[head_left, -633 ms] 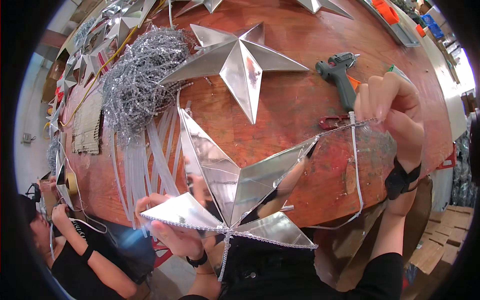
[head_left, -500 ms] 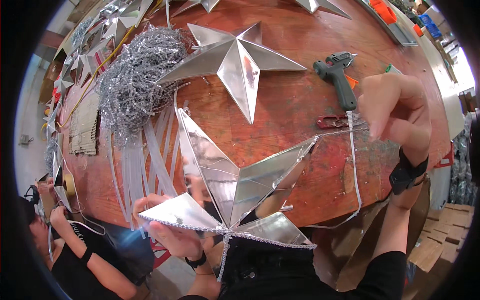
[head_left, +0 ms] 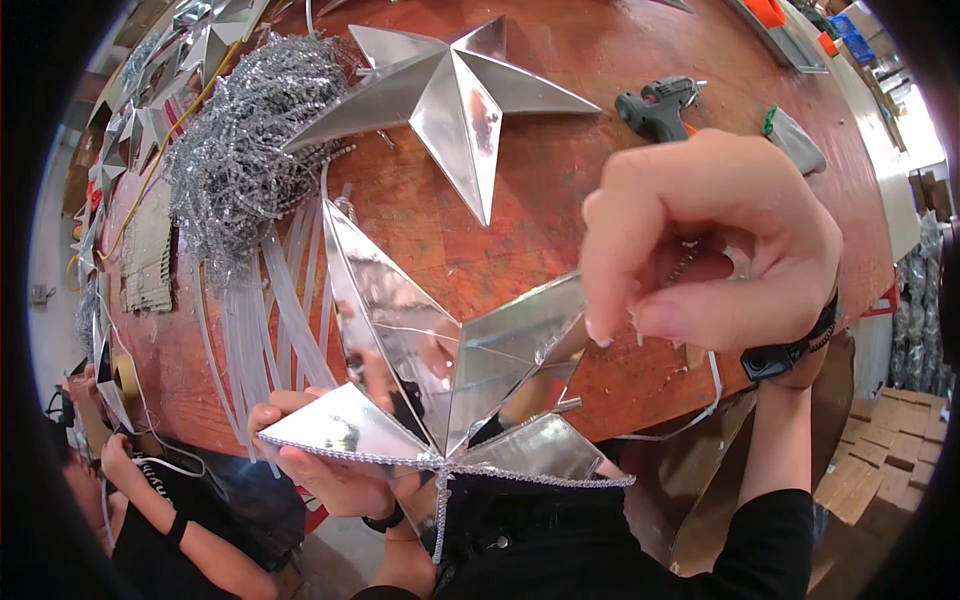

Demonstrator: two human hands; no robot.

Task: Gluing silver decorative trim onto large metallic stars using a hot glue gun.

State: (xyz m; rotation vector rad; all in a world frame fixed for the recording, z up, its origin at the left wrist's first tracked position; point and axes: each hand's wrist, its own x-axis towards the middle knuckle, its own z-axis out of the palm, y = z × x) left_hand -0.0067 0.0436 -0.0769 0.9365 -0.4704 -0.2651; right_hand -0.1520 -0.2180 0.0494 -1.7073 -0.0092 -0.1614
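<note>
A silver mirror-foil star (head_left: 420, 370) with a beaded trim along its lower edge is held upright in front of me. My left hand (head_left: 320, 470) grips it from below at its lower left point. My right hand (head_left: 720, 240) is raised close to the camera, fingers pinched on a thin silver trim strip (head_left: 700, 400) at the tip of the star's right point. The strip loops down past the table edge.
A second silver star (head_left: 450, 90) lies on the brown table (head_left: 560, 220). A tangle of silver tinsel (head_left: 250, 140) and clear strips (head_left: 270, 310) sit left. A dark glue gun (head_left: 660, 105) lies at the back right. Another person (head_left: 150, 520) sits lower left.
My right hand has lifted from the table edge near the glue gun and come up toward the star's right point, pulling the trim strip with it. The left hand holds steady.
</note>
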